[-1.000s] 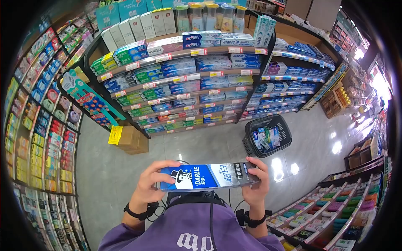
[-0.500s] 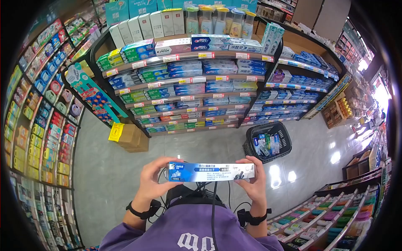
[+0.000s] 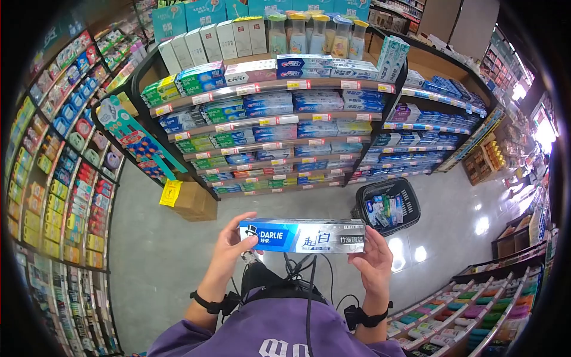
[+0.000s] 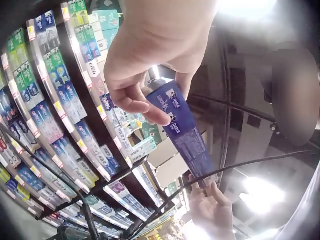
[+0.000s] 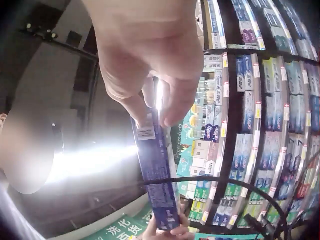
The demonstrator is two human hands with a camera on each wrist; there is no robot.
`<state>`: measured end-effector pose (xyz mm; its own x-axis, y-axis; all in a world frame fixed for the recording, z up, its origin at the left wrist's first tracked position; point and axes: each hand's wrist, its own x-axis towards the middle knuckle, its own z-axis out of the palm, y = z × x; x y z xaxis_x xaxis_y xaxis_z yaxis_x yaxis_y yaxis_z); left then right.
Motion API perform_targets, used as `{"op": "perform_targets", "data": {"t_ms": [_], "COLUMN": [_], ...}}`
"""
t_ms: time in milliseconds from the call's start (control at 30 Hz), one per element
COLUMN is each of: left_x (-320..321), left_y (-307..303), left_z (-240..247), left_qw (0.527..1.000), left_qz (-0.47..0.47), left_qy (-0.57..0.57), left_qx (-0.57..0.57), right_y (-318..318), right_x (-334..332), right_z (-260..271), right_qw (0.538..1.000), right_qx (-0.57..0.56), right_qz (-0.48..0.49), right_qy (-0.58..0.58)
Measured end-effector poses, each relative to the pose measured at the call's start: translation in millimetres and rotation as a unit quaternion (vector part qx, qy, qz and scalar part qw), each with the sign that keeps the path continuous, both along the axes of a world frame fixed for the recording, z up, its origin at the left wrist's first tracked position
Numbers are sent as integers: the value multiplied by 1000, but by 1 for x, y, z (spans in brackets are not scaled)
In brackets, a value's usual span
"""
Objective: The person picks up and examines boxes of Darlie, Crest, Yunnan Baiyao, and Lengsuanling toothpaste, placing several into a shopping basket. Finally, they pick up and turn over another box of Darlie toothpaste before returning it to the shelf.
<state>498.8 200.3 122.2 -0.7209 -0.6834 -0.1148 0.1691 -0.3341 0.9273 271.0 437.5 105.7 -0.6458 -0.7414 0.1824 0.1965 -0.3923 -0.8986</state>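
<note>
A long blue and silver DARLIE toothpaste box (image 3: 303,236) is held level in front of the torso, its large lettering turned up to the head camera. My left hand (image 3: 233,245) grips its left end, thumb across the printed face and fingers behind. At the opposite end my right hand (image 3: 373,257) pinches the box between thumb and fingers. In the left wrist view the toothpaste box (image 4: 184,132) shows its darker blue underside. From the right wrist, a barcode shows on the toothpaste box (image 5: 155,165) near the fingers.
A curved shelf unit (image 3: 276,122) of toothpaste boxes stands ahead. On the floor at its right front sits a black basket (image 3: 411,205) with several packages inside. A cardboard carton (image 3: 199,202) stands at the left. Stocked shelves line both sides, and cables (image 3: 311,279) hang before the torso.
The toothpaste box has been turned between both hands: large lettering first, then a side of small print, now large lettering again. Both hands kept its ends. The head view shifted slightly.
</note>
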Motion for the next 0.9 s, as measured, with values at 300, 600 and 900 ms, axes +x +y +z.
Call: {"op": "perform_targets", "data": {"t_ms": [300,600,900], "left_x": [2,-8,-1], "left_y": [-15,-29,-34], "left_z": [10,3,-3], "left_qw": [998,994,995], "left_qz": [-37,-85,-62], "left_qy": [-46,59,-56], "left_qx": [-2,24,-58], "right_y": [-11,-14,-18], "right_x": [-4,-3,2], "right_z": [-13,-34,-33], "right_qw": [997,994,991], "right_qx": [68,86,116], "right_qz": [-35,-21,-29], "right_qy": [2,-64,-59]}}
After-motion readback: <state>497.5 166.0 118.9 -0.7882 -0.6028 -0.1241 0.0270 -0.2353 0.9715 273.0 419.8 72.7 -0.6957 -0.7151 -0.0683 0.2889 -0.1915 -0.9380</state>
